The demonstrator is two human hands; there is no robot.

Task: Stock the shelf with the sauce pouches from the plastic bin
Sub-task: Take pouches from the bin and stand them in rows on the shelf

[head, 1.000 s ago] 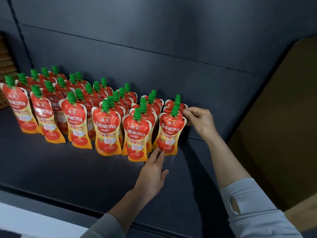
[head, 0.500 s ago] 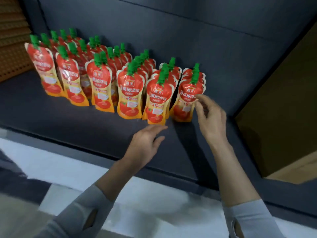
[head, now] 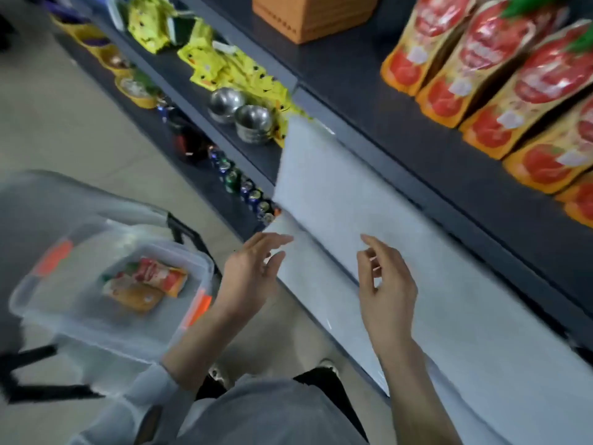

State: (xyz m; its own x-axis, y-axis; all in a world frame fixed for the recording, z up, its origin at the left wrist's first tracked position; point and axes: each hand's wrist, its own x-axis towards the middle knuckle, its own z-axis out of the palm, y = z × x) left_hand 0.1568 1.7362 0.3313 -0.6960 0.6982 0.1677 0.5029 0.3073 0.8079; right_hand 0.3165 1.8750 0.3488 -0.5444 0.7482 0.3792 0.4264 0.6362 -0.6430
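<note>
A clear plastic bin [head: 179,319] with orange latches sits at the lower left, and a few red and orange sauce pouches [head: 146,284] lie flat in it. Several more sauce pouches [head: 500,91] stand in rows on the dark shelf [head: 401,146] at the upper right. My left hand [head: 250,274] hovers just right of the bin with relaxed fingers, holding nothing. My right hand [head: 386,284] is empty too, fingers loosely spread, below the shelf's front edge. The view is motion-blurred.
A pale white panel [head: 337,194] runs under the shelf. To the left, lower shelves carry yellow packets [head: 224,65], two steel bowls [head: 244,114], drink cans [head: 247,187] and yellow tubs [head: 128,88]. An orange woven box [head: 308,14] stands on the dark shelf. Tiled floor lies beyond the bin.
Both hands have left the pouches on the shelf and dropped down and back. The view has swung down and left, bringing the bin into sight.
</note>
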